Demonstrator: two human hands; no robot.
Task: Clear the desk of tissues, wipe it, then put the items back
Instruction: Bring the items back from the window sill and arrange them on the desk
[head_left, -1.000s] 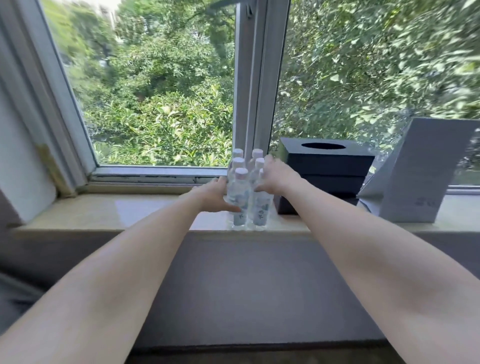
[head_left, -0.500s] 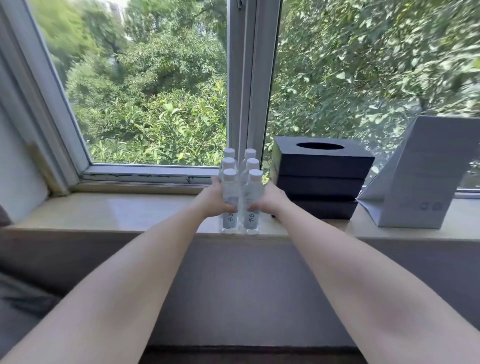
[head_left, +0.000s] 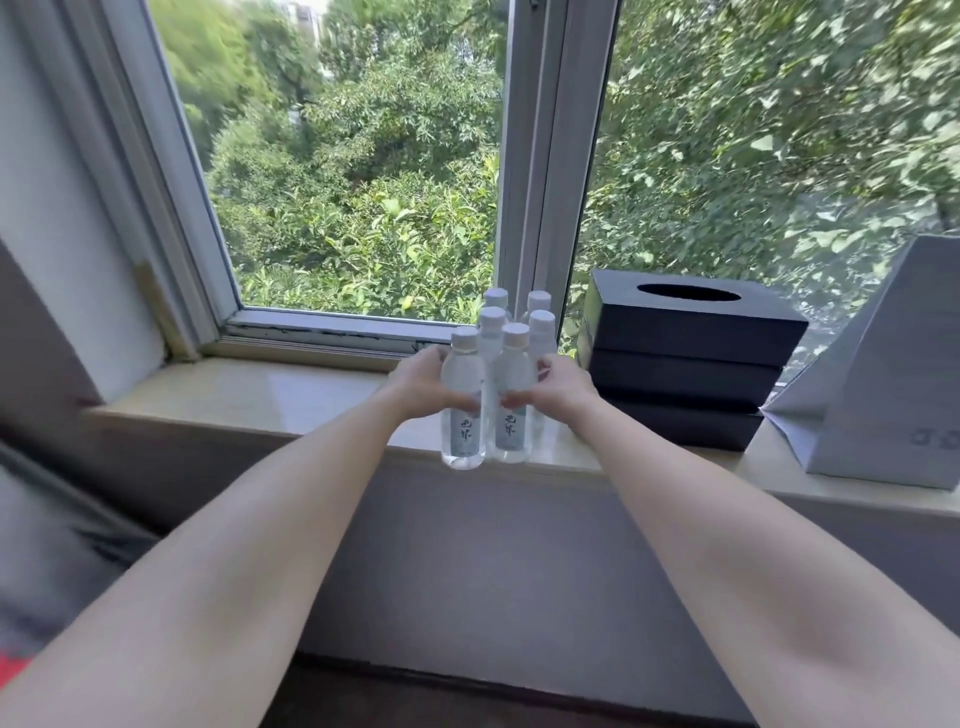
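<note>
Grey paper bag (head_left: 893, 374) leans at the sill's far right, with a stack of black tissue boxes (head_left: 685, 364) between it and the bottles. Pale stone sill (head_left: 260, 400) runs under a window (head_left: 535, 182) full of green trees. Six water bottles (head_left: 498, 364) stand clustered at the sill's front edge. The left hand (head_left: 423, 387) and right hand (head_left: 558, 387) grip the cluster from either side, fingers curled round the front pair.

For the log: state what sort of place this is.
Likely indoors by a window, perhaps a hotel room or office: trees outside, a stone sill with small water bottles and stacked black tissue boxes.
</note>
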